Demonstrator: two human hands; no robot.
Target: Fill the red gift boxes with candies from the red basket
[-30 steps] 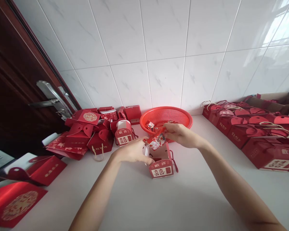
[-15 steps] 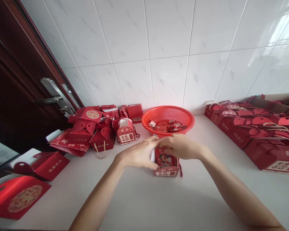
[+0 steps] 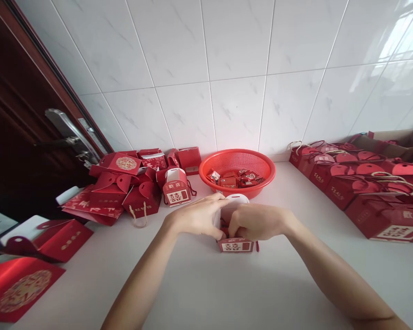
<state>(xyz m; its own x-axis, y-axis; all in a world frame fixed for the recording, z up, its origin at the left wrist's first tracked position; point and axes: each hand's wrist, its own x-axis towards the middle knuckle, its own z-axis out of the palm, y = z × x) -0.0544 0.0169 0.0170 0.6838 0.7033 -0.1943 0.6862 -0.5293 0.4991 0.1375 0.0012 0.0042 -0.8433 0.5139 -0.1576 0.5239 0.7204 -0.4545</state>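
Note:
A small red gift box with a white character panel stands upright in front of me, its white-lined back flap raised. My left hand grips the box by its left side, thumb at the front edge. My right hand reaches into the box's top with curled fingers; whatever they hold is hidden. Some red content shows in the gap between the hands. Just behind the box sits a red plastic basket holding several red-wrapped packets.
A similar small red box stands left of the basket, beside a heap of red cartons. Larger red boxes lie at front left. Rows of closed red boxes line the right. A tiled wall bounds the back; a door handle is left.
My right hand has moved down and deeper into the box, and the red packet seen there is now mostly hidden. The box's back flap now shows upright. The view has shifted slightly.

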